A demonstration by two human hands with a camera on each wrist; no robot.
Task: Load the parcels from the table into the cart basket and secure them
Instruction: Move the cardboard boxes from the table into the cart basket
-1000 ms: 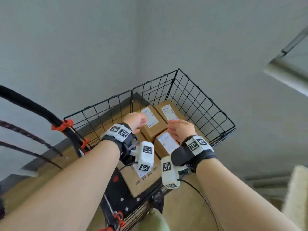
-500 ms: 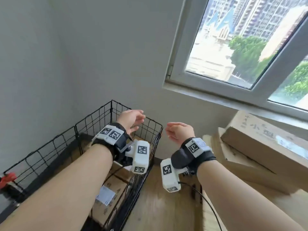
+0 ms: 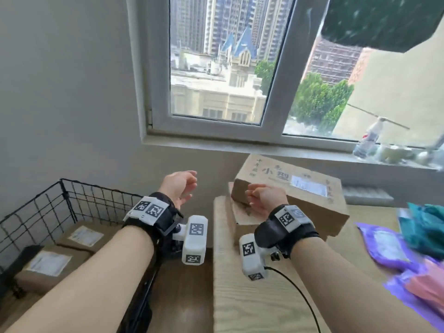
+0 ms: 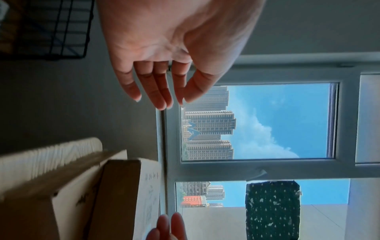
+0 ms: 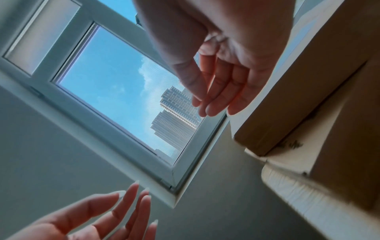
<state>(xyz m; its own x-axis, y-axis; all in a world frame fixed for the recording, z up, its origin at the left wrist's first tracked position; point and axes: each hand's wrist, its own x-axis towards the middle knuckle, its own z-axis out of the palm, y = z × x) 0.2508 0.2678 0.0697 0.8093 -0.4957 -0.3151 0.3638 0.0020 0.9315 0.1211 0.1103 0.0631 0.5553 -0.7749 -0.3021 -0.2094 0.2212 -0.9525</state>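
Top parcel [image 3: 292,188] sits on a second box [image 3: 236,218] on the counter [image 3: 254,292], just ahead of the right grip [image 3: 265,197] and to the right of the left grip [image 3: 179,186]; neither touches it. Both grips empty, fingers loosely spread. Cart basket [image 3: 72,198], below-left of the left grip, already has at least two labelled parcels [image 3: 48,265] inside. So, roughly partway: two boxes left to load, securing prob. not started; no strap in view.
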